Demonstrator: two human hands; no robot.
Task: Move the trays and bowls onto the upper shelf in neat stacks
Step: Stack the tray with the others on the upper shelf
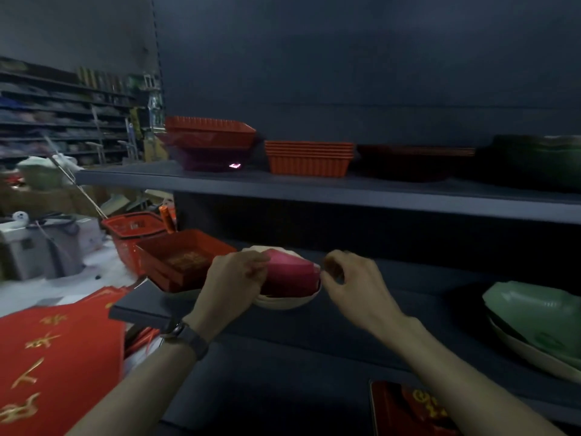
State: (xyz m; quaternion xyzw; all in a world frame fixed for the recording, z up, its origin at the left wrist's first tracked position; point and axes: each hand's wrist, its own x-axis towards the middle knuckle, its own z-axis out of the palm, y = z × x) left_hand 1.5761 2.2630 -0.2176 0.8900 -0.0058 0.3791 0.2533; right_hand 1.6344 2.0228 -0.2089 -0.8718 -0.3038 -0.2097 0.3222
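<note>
One wide-angle camera, worn on the head, looks forward and a little down at a shelf unit from close range. Both forearms rise from the bottom edge, so the left hand (234,278) and right hand (349,278) sit just below centre, with the bowls (292,275) between them on the lower shelf (408,297), within arm's reach. The upper shelf (314,187) crosses at mid-height, sloping down to the right, seen slightly from above. The back panel (345,58) fills the top. The left edge takes in an aisle with far shelving (63,114), blurred.
</note>
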